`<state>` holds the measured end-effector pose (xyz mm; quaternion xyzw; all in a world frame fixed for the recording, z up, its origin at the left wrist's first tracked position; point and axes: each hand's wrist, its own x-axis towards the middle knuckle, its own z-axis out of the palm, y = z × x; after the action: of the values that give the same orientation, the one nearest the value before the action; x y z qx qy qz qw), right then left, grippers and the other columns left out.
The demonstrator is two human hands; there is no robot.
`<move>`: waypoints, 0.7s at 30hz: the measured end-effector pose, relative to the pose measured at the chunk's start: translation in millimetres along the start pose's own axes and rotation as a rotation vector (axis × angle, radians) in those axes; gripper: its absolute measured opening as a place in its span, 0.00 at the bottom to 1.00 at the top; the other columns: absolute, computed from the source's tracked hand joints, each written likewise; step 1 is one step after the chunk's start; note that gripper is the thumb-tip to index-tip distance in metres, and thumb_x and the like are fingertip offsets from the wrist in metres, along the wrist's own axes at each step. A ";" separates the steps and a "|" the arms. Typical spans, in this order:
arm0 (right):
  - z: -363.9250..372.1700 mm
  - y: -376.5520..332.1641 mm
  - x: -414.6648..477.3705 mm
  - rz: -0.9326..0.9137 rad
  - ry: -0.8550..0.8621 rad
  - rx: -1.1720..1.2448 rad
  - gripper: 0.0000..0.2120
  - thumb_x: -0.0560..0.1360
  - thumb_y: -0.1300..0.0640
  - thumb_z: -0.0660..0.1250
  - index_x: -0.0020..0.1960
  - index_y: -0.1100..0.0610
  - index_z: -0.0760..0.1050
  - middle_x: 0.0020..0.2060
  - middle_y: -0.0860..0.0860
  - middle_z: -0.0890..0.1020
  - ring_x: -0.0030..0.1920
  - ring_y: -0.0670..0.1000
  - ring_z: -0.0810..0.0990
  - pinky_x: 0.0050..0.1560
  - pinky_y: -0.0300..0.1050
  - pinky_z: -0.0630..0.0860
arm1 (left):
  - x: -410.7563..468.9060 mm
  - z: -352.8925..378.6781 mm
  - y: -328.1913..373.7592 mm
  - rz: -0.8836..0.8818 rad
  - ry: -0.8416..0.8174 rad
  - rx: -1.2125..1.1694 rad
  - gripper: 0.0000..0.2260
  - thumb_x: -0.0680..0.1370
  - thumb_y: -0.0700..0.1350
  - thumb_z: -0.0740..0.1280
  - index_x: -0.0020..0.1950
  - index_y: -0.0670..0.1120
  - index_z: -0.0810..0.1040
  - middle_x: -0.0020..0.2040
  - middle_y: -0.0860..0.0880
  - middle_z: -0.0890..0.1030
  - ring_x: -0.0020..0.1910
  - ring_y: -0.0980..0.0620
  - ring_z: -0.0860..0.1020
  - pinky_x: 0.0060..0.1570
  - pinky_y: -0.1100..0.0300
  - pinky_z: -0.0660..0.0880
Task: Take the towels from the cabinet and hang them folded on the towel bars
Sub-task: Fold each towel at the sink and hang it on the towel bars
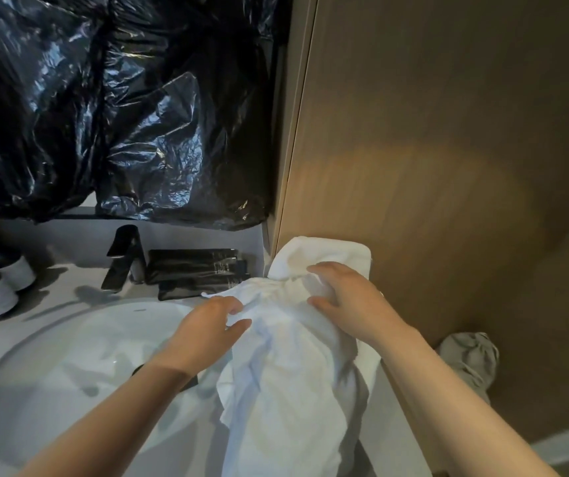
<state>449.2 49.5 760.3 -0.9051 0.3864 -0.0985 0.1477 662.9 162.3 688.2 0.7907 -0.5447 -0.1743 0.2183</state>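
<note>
both hands, left hand [207,325] and right hand [348,301], pinch the towel [286,366] at lower centre; its length hangs down toward the person.

Head-worn view, close, steeply down onto the sink [52,373].

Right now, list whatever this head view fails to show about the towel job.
Towel bars: none in the head view, beyond the frame.
White towel: lower end cut off by the bottom edge; parts covered by left hand and right hand.
Sink drain: mostly hidden by the left forearm.
Black packets: print too small to read.
Surface behind the black plastic sheet: hidden by it.
</note>
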 end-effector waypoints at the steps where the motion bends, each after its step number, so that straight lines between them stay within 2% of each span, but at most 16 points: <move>1: 3.4 2.2 0.8 0.015 -0.024 -0.015 0.24 0.78 0.50 0.66 0.73 0.51 0.68 0.68 0.49 0.73 0.68 0.51 0.70 0.65 0.45 0.68 | 0.4 2.5 -0.5 -0.002 -0.010 -0.015 0.16 0.79 0.56 0.64 0.64 0.53 0.76 0.62 0.54 0.79 0.55 0.55 0.78 0.56 0.62 0.74; 3: 10.2 7.4 -3.5 0.043 -0.076 -0.054 0.22 0.78 0.49 0.66 0.70 0.52 0.70 0.60 0.51 0.77 0.62 0.52 0.73 0.60 0.47 0.72 | -0.7 8.5 -1.6 0.003 -0.032 -0.048 0.17 0.79 0.56 0.64 0.66 0.52 0.75 0.64 0.53 0.77 0.56 0.54 0.78 0.57 0.62 0.73; 6: 16.8 16.3 -14.6 0.063 -0.141 -0.067 0.15 0.77 0.48 0.67 0.61 0.54 0.74 0.49 0.50 0.77 0.52 0.52 0.75 0.52 0.48 0.73 | -1.2 16.4 -0.9 0.024 -0.039 -0.078 0.21 0.79 0.56 0.65 0.70 0.52 0.71 0.67 0.52 0.74 0.61 0.53 0.75 0.60 0.62 0.70; 9: 19.9 23.4 -23.2 0.063 -0.065 -0.003 0.06 0.77 0.50 0.66 0.45 0.52 0.73 0.41 0.45 0.77 0.43 0.49 0.75 0.39 0.38 0.70 | 5.6 20.0 5.9 0.065 -0.050 -0.099 0.24 0.79 0.58 0.63 0.74 0.53 0.66 0.72 0.53 0.70 0.69 0.53 0.70 0.67 0.60 0.66; 11: 21.2 24.6 -27.1 0.073 0.006 0.034 0.03 0.78 0.52 0.67 0.45 0.50 0.77 0.39 0.42 0.78 0.40 0.45 0.75 0.37 0.32 0.67 | 10.0 22.1 12.1 0.099 -0.078 -0.144 0.26 0.79 0.59 0.62 0.75 0.54 0.64 0.74 0.54 0.67 0.72 0.54 0.67 0.68 0.62 0.62; 13: 22.4 24.9 -29.9 0.088 0.053 0.078 0.04 0.78 0.53 0.67 0.47 0.51 0.80 0.39 0.42 0.81 0.40 0.44 0.77 0.38 0.34 0.70 | 13.5 26.0 15.2 0.120 -0.109 -0.166 0.26 0.79 0.58 0.62 0.76 0.55 0.62 0.75 0.55 0.66 0.72 0.55 0.65 0.65 0.66 0.60; 15: 24.3 25.8 -33.2 0.103 0.063 0.121 0.04 0.78 0.53 0.67 0.46 0.50 0.79 0.38 0.42 0.81 0.39 0.43 0.77 0.38 0.36 0.71 | 16.9 27.7 14.4 0.090 -0.135 -0.153 0.25 0.79 0.58 0.63 0.75 0.54 0.64 0.70 0.53 0.71 0.69 0.52 0.68 0.64 0.65 0.62; 16: 25.1 26.3 -34.8 0.110 0.074 0.143 0.04 0.78 0.53 0.66 0.45 0.49 0.78 0.38 0.42 0.80 0.39 0.43 0.77 0.38 0.36 0.70 | 18.5 27.6 13.7 0.088 -0.137 -0.129 0.22 0.79 0.58 0.64 0.72 0.54 0.69 0.64 0.52 0.75 0.64 0.49 0.71 0.63 0.61 0.66; 17: 26.3 27.8 -36.6 0.121 0.099 0.163 0.04 0.79 0.53 0.65 0.45 0.48 0.77 0.39 0.42 0.80 0.39 0.42 0.77 0.38 0.36 0.71 | 19.2 26.5 14.3 0.099 -0.132 -0.090 0.16 0.79 0.57 0.64 0.64 0.53 0.75 0.55 0.52 0.77 0.59 0.48 0.72 0.59 0.59 0.68; 18: 28.2 29.2 -38.7 0.140 0.132 0.185 0.05 0.79 0.53 0.64 0.45 0.48 0.76 0.41 0.42 0.80 0.41 0.42 0.77 0.40 0.35 0.72 | 19.4 25.8 14.9 0.132 -0.111 -0.074 0.09 0.79 0.56 0.64 0.53 0.53 0.78 0.47 0.52 0.76 0.53 0.48 0.72 0.53 0.58 0.68; 19: 30.7 30.3 -41.3 0.166 0.166 0.218 0.05 0.80 0.52 0.64 0.45 0.48 0.75 0.43 0.42 0.79 0.43 0.42 0.77 0.42 0.34 0.73 | 17.8 24.2 17.1 0.154 -0.083 -0.086 0.09 0.80 0.55 0.63 0.43 0.52 0.76 0.41 0.53 0.74 0.49 0.48 0.71 0.49 0.58 0.66; 20: 33.8 31.2 -44.1 0.206 0.193 0.264 0.05 0.80 0.52 0.63 0.46 0.48 0.74 0.46 0.42 0.78 0.46 0.42 0.77 0.44 0.33 0.73 | 16.3 24.6 18.6 0.175 -0.055 -0.115 0.12 0.81 0.53 0.63 0.38 0.51 0.74 0.39 0.53 0.73 0.47 0.49 0.71 0.47 0.59 0.65; 21: 37.8 32.3 -47.3 0.259 0.201 0.327 0.04 0.80 0.50 0.64 0.47 0.49 0.73 0.48 0.42 0.76 0.48 0.43 0.77 0.44 0.32 0.72 | 13.4 24.1 19.7 0.181 -0.038 -0.156 0.13 0.81 0.51 0.62 0.38 0.48 0.74 0.38 0.54 0.73 0.45 0.49 0.72 0.45 0.61 0.65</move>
<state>406.3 70.0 710.8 -0.7977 0.4908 -0.2295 0.2647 639.7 139.9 678.0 0.7153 -0.6029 -0.2109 0.2836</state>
